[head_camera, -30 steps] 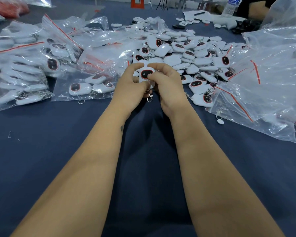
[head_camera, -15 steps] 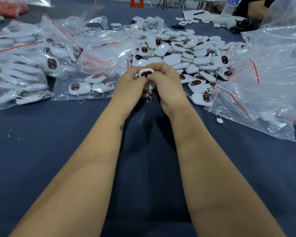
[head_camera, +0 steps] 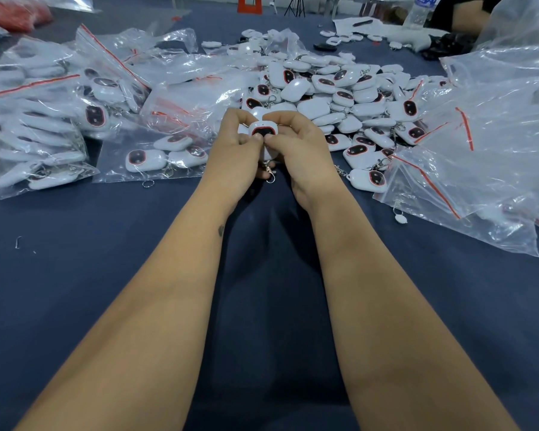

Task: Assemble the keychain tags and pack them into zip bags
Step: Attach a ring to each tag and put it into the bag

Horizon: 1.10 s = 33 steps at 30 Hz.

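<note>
Both hands hold one white keychain tag (head_camera: 263, 129) with a dark, red-rimmed window, above the blue table. My left hand (head_camera: 237, 157) grips its left side and my right hand (head_camera: 302, 150) grips its right side, thumbs meeting on its front. A metal clasp and ring (head_camera: 269, 175) hang below the tag. Behind the hands lies a heap of loose white tags (head_camera: 333, 94). A zip bag (head_camera: 156, 154) holding a few tags lies just left of my left hand.
Filled zip bags (head_camera: 44, 119) are piled at the left. Clear zip bags with red seals (head_camera: 479, 157) are stacked at the right. A small white part on a loop (head_camera: 401, 218) lies beside them. Another person's arm (head_camera: 467, 10) and a water bottle (head_camera: 422, 7) are at the far right.
The hands turned the tag and drew closer together around it; the thumbs now press on its front face. The hanging clasp stayed below the hands.
</note>
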Tool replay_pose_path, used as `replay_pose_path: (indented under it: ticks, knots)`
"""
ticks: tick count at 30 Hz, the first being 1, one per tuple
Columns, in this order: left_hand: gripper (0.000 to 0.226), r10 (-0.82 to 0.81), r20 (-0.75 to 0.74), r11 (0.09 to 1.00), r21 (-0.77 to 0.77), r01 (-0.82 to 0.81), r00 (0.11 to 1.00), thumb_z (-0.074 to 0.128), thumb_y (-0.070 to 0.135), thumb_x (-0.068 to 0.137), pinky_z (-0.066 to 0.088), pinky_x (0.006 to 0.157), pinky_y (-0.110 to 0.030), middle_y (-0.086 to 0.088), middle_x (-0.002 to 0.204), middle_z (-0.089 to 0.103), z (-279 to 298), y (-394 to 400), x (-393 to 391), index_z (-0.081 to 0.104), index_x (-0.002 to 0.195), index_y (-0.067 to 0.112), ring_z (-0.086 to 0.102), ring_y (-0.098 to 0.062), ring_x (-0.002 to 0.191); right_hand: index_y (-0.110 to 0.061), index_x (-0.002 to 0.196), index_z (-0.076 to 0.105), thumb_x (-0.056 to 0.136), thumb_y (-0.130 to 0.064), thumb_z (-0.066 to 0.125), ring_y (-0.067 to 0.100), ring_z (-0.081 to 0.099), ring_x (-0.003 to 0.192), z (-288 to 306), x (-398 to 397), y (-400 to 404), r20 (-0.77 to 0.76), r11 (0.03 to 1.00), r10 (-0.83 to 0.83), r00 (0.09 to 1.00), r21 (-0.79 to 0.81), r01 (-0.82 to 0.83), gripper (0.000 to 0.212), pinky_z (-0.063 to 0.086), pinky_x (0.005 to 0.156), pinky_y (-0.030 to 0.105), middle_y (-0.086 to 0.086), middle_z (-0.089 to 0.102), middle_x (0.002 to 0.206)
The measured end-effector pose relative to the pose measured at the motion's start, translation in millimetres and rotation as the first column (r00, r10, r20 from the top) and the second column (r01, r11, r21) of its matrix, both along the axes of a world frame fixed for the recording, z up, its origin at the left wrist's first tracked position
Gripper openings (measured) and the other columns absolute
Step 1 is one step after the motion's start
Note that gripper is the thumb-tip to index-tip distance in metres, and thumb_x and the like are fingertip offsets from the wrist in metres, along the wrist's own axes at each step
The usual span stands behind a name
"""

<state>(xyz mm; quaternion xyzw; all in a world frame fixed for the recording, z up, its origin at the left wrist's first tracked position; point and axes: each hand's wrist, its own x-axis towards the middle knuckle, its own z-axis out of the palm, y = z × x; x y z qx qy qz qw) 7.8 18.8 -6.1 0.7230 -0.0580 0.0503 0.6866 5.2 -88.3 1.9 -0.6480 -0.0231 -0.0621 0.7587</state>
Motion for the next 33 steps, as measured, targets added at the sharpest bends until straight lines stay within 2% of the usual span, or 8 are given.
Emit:
replay_pose_path:
  ticks: [8,18,20,25,27,29,31,33]
  knots:
    - [0.011,0.059,-0.014,0.994,-0.094,-0.06,0.998,0.048,0.014,0.097,0.054,0.053,-0.026,0.007,0.069,0.064,2,-3,-1,0.05,0.095,0.025,0.06,-0.011,0.054,-0.012,0.097,0.06,0.088,0.005,0.055,0.012,0.06,0.063,-2,4,2,-0.031,0.999,-0.038,0.999,0.003,0.038,0.02,0.046,0.058,0.029,-0.002,0.065,0.072]
    - [0.01,0.18,0.021,0.956,-0.24,-0.17,0.983,0.057,0.022,0.096,0.055,0.06,-0.028,0.014,0.06,0.065,5,2,-1,0.048,0.096,0.026,0.065,-0.011,0.065,-0.011,0.117,0.062,0.087,0.001,0.065,0.014,0.067,0.074,-3,1,-1,0.034,0.99,0.064,0.997,-0.128,-0.059,0.032,0.051,0.069,0.024,0.0,0.072,0.076]
    - [0.01,0.207,0.017,0.94,-0.282,-0.194,0.978,0.058,0.021,0.096,0.059,0.071,-0.034,0.014,0.06,0.065,4,2,-1,0.048,0.096,0.025,0.067,-0.009,0.065,-0.01,0.111,0.064,0.089,0.001,0.065,0.016,0.064,0.073,-2,1,-1,0.039,0.989,0.053,0.998,-0.137,-0.047,0.025,0.05,0.067,0.022,0.004,0.071,0.077]
    - [0.011,0.302,0.009,0.911,-0.297,-0.286,0.953,0.051,0.019,0.098,0.047,0.056,-0.022,0.005,0.079,0.06,10,4,-2,0.053,0.088,0.023,0.058,-0.005,0.064,-0.01,0.084,0.064,0.091,-0.005,0.066,0.008,0.056,0.06,-3,1,1,0.022,0.987,-0.06,0.998,-0.146,0.063,0.009,0.048,0.063,0.018,0.005,0.065,0.074]
    - [0.013,0.427,0.092,0.902,-0.117,-0.416,0.899,0.047,0.02,0.096,0.044,0.061,-0.024,0.01,0.079,0.061,10,9,-3,0.054,0.087,0.027,0.056,-0.003,0.065,-0.011,0.085,0.064,0.092,-0.008,0.065,0.007,0.056,0.061,-3,2,1,0.0,0.987,-0.113,0.994,-0.118,0.112,0.008,0.049,0.064,0.019,0.002,0.065,0.074]
    - [0.014,0.477,0.25,0.821,0.215,-0.529,0.842,0.046,0.019,0.09,0.043,0.068,-0.027,0.012,0.084,0.061,8,16,-4,0.057,0.098,0.025,0.058,0.0,0.08,-0.012,0.083,0.063,0.093,-0.01,0.064,0.006,0.056,0.059,-2,3,0,-0.017,0.983,-0.167,0.986,-0.084,0.165,0.01,0.048,0.063,0.019,-0.003,0.064,0.07]
    - [0.028,0.423,0.319,0.636,0.562,-0.528,0.848,0.051,0.025,0.088,0.042,0.083,-0.037,0.002,0.103,0.065,3,20,-2,0.06,0.113,0.018,0.053,-0.021,0.111,-0.012,0.084,0.062,0.093,-0.01,0.064,0.004,0.056,0.058,-2,4,-2,-0.022,0.977,-0.203,0.979,-0.074,0.201,0.01,0.048,0.062,0.019,-0.003,0.062,0.07]
    - [0.037,0.369,0.278,0.46,0.774,-0.435,0.887,0.057,0.034,0.088,0.037,0.093,-0.043,-0.009,0.118,0.063,1,19,-2,0.06,0.119,0.015,0.043,-0.035,0.121,-0.012,0.084,0.062,0.094,-0.009,0.062,0.004,0.056,0.058,-2,3,-1,-0.019,0.977,-0.199,0.98,-0.076,0.197,0.01,0.048,0.062,0.019,-0.001,0.061,0.072]
